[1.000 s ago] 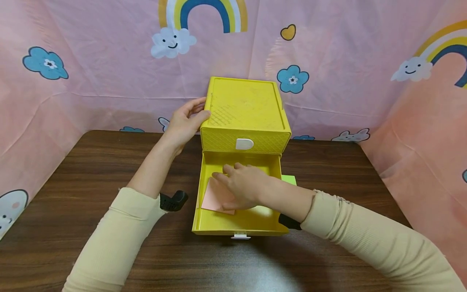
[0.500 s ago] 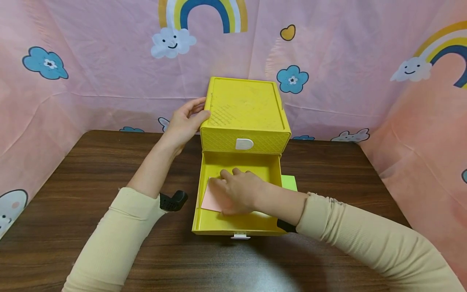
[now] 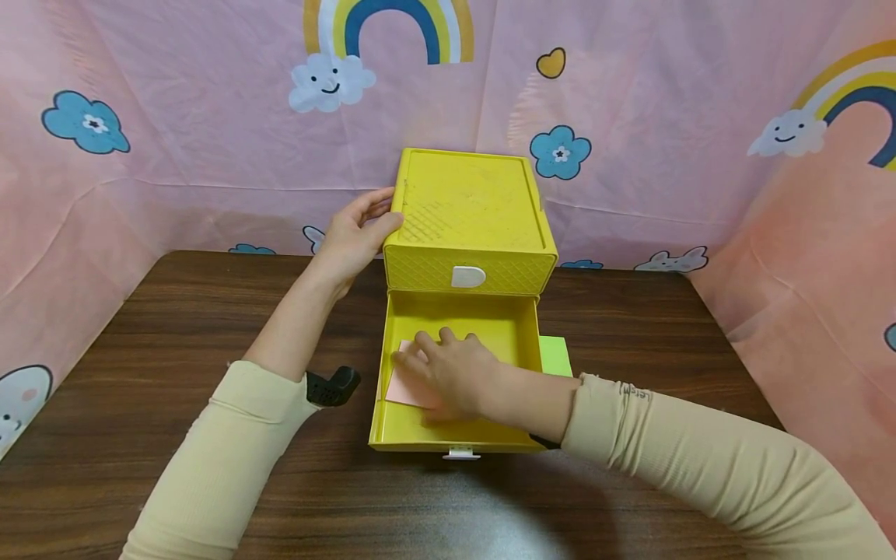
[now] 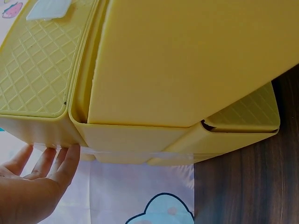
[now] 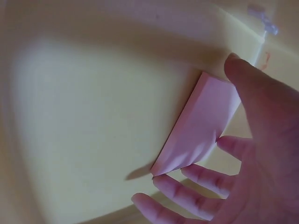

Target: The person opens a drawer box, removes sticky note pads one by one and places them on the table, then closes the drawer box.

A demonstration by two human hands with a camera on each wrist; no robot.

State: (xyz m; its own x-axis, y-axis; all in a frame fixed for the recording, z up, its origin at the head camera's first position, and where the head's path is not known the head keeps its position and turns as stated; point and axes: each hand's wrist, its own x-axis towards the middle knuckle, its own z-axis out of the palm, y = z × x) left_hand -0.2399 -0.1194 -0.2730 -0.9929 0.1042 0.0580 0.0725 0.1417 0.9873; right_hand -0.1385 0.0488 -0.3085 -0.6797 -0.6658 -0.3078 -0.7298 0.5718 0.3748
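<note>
A yellow plastic drawer unit (image 3: 470, 204) stands on the table, its top drawer (image 3: 413, 272) shut. Below that, a drawer (image 3: 504, 323) is pulled out. A pink pad of paper (image 3: 406, 386) lies at the left of its floor, also seen in the right wrist view as a pink pad (image 5: 196, 122). My right hand (image 3: 455, 376) reaches over the pad with fingers spread, thumb and fingertips around its edges, no grip visible. My left hand (image 3: 355, 239) rests on the unit's left upper edge; the left wrist view shows its fingers (image 4: 67, 165) extended along the side.
A bright green paper square (image 3: 554, 355) shows beside the drawer on the right, partly hidden. The dark wooden table (image 3: 231, 373) spreads on both sides. Printed pink cloth (image 3: 231, 109) hangs behind and at the sides. A lower drawer front (image 4: 247, 109) appears under the pulled-out drawer.
My right hand has shifted left and slightly toward me over the pink pad, its fingers more spread than half a second ago. My left hand and the drawer unit stay put.
</note>
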